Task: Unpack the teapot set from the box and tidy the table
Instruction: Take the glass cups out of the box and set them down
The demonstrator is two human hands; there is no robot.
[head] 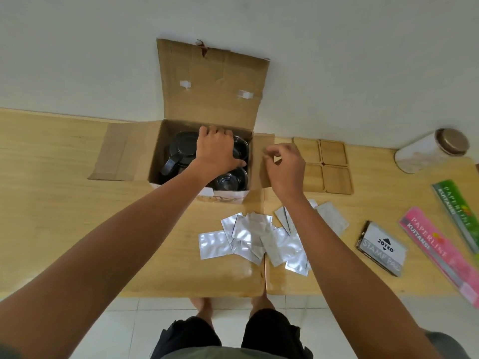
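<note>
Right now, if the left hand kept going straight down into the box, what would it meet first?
Most likely the glass cup under the left hand, beside the dark teapot in the box; depth is unclear.

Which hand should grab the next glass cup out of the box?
Probably the left hand. It is already down inside the box, over a glass cup by the teapot. The right hand is outside, at the box's side flap.
</note>
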